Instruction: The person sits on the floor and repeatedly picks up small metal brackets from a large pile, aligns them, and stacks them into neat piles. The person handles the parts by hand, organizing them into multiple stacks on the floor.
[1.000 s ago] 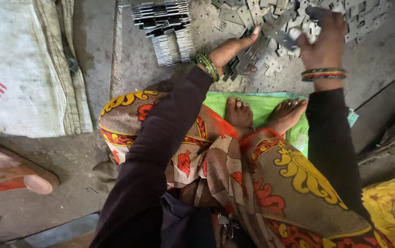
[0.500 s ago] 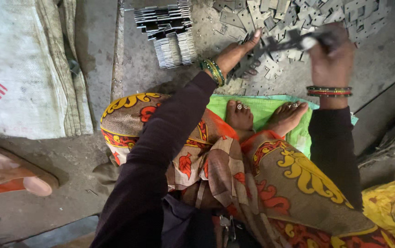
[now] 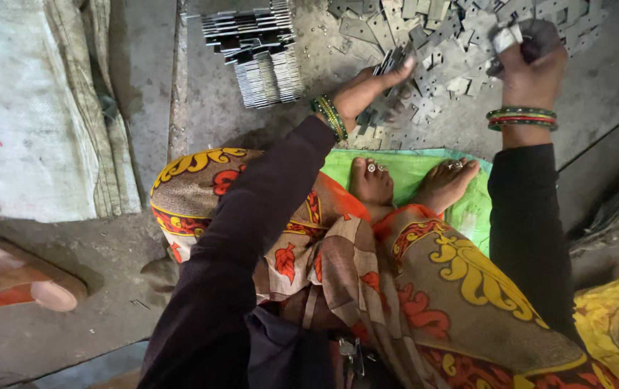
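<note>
The loose heap of flat metal plates (image 3: 460,43) lies on the concrete floor (image 3: 151,86) and serves as reference. Left of the heap stands a stacked bundle of plates (image 3: 255,50); further left lies a white woven sack (image 3: 28,108), contents hidden. The left hand (image 3: 367,90) rests at the heap's near-left edge, fingers curled around a few upright plates (image 3: 390,61). The right hand (image 3: 532,61) hovers over the heap's right side, closed on what appears to be a single plate (image 3: 505,37).
</note>
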